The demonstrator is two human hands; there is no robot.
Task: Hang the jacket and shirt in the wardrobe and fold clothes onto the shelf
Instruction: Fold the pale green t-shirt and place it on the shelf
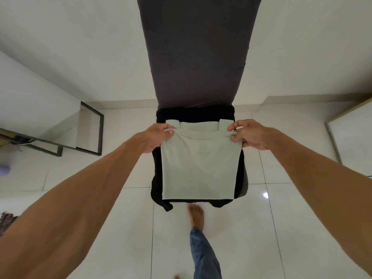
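Head view: we're holding the shirt (199, 168) w/ both hands over a chair. Our left hand (156, 137) is pinching its top left corner, thumb on the near side & fingers curled over the edge. Our right hand (248, 134) is pinching the top right corner the same way. The shirt is pale green, folded to a rough rectangle, w/ two short folded bits sticking up past the top edge between our hands. A faint print is showing near its middle. It's spreading down over a black garment (158, 178), which is covering the chair seat (244, 184) & drooping off the front edge. Can't tell if the shirt's lower part is resting flat on that garment or hanging just above it. The chair back (198, 57), dark grey, is rising straight ahead of us. Below the seat our bare foot (196, 215) is standing on the white tile floor (120, 228), w/ a blue trouser leg (203, 254) above it. Far left, a black metal frame (91, 129) is standing against the wall, well apart from the chair. A purple thing (4, 170) is showing at the left edge, too cut off to ID.
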